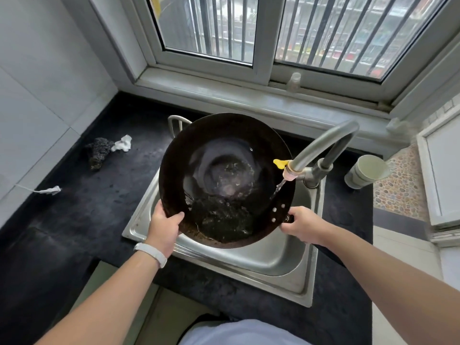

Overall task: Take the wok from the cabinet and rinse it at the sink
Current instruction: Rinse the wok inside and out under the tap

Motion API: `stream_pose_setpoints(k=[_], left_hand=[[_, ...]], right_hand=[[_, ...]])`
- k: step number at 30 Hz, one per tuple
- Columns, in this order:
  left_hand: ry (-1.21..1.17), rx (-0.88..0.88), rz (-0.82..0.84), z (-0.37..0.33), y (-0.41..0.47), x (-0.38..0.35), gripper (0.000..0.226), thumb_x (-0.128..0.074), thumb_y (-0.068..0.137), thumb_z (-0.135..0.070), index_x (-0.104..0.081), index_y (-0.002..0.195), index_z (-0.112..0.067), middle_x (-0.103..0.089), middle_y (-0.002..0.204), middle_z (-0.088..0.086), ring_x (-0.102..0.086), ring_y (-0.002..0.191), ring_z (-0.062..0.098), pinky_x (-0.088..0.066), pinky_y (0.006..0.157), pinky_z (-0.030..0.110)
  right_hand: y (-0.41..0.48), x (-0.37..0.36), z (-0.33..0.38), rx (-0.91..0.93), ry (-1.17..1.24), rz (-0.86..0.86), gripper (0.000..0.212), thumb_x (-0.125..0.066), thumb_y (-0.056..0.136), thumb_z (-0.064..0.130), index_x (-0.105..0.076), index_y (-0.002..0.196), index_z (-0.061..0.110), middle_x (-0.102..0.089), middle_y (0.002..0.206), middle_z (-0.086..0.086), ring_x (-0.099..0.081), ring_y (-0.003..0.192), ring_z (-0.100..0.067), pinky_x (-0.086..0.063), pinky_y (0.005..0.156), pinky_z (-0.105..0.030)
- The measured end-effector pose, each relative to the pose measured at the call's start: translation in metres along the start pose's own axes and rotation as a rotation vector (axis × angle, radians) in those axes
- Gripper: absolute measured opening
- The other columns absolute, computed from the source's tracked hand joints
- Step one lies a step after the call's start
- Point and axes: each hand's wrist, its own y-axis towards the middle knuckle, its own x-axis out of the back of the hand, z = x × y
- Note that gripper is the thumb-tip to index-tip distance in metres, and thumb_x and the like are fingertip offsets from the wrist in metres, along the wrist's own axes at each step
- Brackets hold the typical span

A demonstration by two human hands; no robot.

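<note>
below the barred window, your wok (225, 175) hangs over the sink (273, 265), tipped toward you, water pooled at its near side. faucet (321, 148) stream hits its right wall. your left hand (164, 226) grips the near-left rim; your right hand (302, 226) is closed on the handle stub, so both lie equally near.

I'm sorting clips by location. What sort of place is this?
Most likely a home kitchen: a steel sink set in a dark countertop under a barred window, with a faucet running water into a wok held by both hands.
</note>
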Motion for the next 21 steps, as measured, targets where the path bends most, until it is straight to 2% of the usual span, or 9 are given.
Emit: stream_pose_setpoints(k=[4, 7, 11, 13, 16, 18, 21], left_hand=[[0.024, 0.029, 0.005, -0.003, 0.0, -0.007, 0.045, -0.053, 0.096, 0.004, -0.061, 0.112, -0.037, -0.073, 0.113, 0.001, -0.069, 0.105, 0.024, -0.059, 0.078, 0.04], [0.005, 0.034, 0.002, -0.004, -0.004, -0.015, 0.042, -0.05, 0.098, 0.005, -0.059, 0.114, -0.033, -0.071, 0.114, 0.002, -0.069, 0.103, 0.022, -0.058, 0.072, 0.035], [-0.022, 0.053, -0.049, -0.001, -0.011, -0.02, 0.042, -0.047, 0.098, 0.008, -0.058, 0.113, -0.029, -0.07, 0.114, 0.004, -0.068, 0.101, 0.022, -0.058, 0.076, 0.038], [-0.015, 0.054, -0.079, 0.002, -0.015, -0.018, 0.042, -0.047, 0.098, 0.009, -0.058, 0.117, -0.027, -0.07, 0.114, 0.004, -0.068, 0.103, 0.023, -0.058, 0.081, 0.044], [-0.02, 0.051, -0.13, 0.005, -0.022, -0.015, 0.038, -0.046, 0.098, 0.011, -0.051, 0.126, -0.014, -0.068, 0.109, 0.003, -0.067, 0.099, 0.021, -0.057, 0.075, 0.038], [-0.024, 0.052, -0.159, 0.006, -0.027, -0.011, 0.034, -0.045, 0.097, 0.012, -0.05, 0.122, -0.011, -0.066, 0.106, 0.005, -0.065, 0.096, 0.022, -0.055, 0.071, 0.035], [-0.019, 0.065, -0.189, 0.009, -0.032, -0.003, 0.03, -0.046, 0.097, 0.012, -0.052, 0.114, -0.013, -0.066, 0.107, 0.008, -0.064, 0.102, 0.029, -0.056, 0.082, 0.044]], right_hand=[[0.007, 0.016, 0.001, 0.037, -0.034, -0.023, 0.007, -0.063, 0.086, 0.018, -0.069, 0.085, 0.016, -0.051, 0.056, 0.002, -0.044, 0.046, -0.016, -0.035, 0.043, -0.025], [0.013, 0.026, 0.001, 0.098, -0.122, -0.051, 0.008, -0.064, 0.087, 0.016, -0.071, 0.089, 0.011, -0.051, 0.049, 0.012, -0.038, 0.038, -0.004, -0.031, 0.041, -0.017], [0.019, 0.033, 0.001, 0.119, -0.164, -0.02, 0.009, -0.065, 0.087, 0.018, -0.068, 0.082, 0.025, -0.05, 0.04, 0.018, -0.036, 0.038, -0.005, -0.029, 0.041, -0.018], [0.022, 0.032, 0.001, 0.128, -0.177, -0.011, 0.018, -0.066, 0.086, 0.019, -0.063, 0.074, 0.031, -0.051, 0.042, 0.018, -0.039, 0.042, -0.007, -0.031, 0.043, -0.018], [0.027, 0.026, -0.001, 0.165, -0.196, -0.003, 0.025, -0.068, 0.087, 0.02, -0.06, 0.069, 0.037, -0.057, 0.052, 0.013, -0.045, 0.047, -0.008, -0.035, 0.045, -0.018], [0.03, 0.021, 0.0, 0.187, -0.195, 0.023, 0.021, -0.067, 0.088, 0.019, -0.065, 0.075, 0.035, -0.059, 0.055, 0.014, -0.046, 0.045, -0.005, -0.036, 0.046, -0.016], [0.036, 0.014, 0.002, 0.205, -0.211, 0.048, 0.006, -0.067, 0.089, 0.017, -0.071, 0.087, 0.02, -0.061, 0.065, 0.011, -0.05, 0.045, 0.001, -0.038, 0.048, -0.011]])
